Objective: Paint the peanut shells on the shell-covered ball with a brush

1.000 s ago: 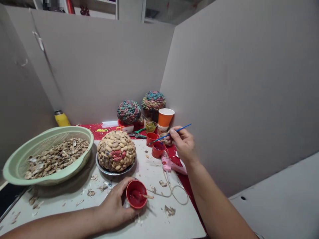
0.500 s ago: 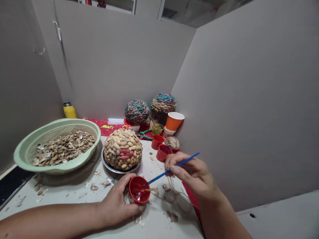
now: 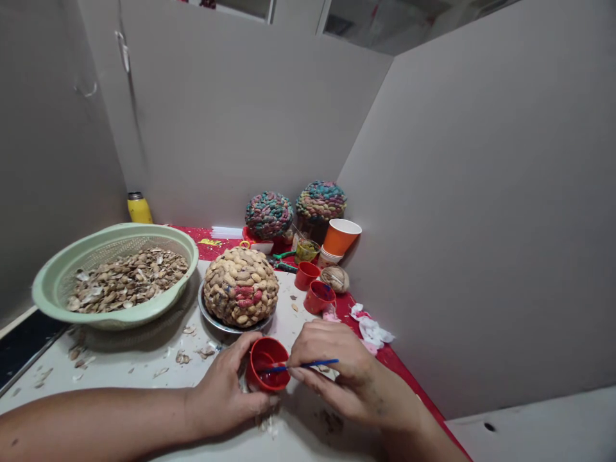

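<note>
Bare left forearm (image 3: 96, 417) — one small dark spot (image 3: 14, 442), bare right hand (image 3: 337, 372) — faint dark smudges (image 3: 379, 404) near the wrist (image 3: 397, 410)

Between my left hand (image 3: 231, 388) and right hand (image 3: 344, 372), the held red cup (image 3: 268, 385) and blue brush (image 3: 323, 363) fill the gap. Directly beyond the cup, a peanut-covered ball (image 3: 240, 285) in a metal dish (image 3: 215, 319) blocks the way. Further right, two red pots (image 3: 317, 304) and a twine ball (image 3: 335, 279) stand close together, with open air above. Low shell scraps (image 3: 183, 357) leave passing room over the tabletop (image 3: 149, 359) between my left forearm and the green basket (image 3: 118, 318). A grey panel (image 3: 481, 212) limits reach rightward.
</note>
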`<state>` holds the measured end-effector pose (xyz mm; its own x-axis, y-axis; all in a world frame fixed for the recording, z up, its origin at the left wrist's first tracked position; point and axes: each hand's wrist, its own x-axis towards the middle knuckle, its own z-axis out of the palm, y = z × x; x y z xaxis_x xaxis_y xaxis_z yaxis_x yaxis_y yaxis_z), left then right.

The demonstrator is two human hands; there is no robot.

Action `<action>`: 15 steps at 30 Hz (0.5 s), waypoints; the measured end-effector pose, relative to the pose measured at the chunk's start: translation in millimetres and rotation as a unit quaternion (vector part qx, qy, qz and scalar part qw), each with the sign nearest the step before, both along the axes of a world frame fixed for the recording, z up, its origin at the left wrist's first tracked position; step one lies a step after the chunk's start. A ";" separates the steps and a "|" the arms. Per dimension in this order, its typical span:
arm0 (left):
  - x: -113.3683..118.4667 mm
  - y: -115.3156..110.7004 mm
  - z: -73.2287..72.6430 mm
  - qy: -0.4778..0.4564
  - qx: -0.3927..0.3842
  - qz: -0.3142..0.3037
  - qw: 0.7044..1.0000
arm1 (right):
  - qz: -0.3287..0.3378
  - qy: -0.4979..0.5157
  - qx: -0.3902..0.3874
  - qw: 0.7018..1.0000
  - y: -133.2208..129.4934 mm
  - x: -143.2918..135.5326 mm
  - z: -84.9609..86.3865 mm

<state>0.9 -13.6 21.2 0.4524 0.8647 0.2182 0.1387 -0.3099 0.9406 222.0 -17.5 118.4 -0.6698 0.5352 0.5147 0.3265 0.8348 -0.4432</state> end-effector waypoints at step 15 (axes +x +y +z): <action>0.0 0.5 3.4 -0.012 -0.013 0.009 1.000 | -0.018 0.061 -0.011 0.998 -1.8 1.0 -1.1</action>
<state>0.9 -13.1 24.6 0.4320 0.8782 0.2052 0.1216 -0.2822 0.9516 223.1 -19.3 117.3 -0.5831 0.5709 0.5780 0.2997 0.8125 -0.5001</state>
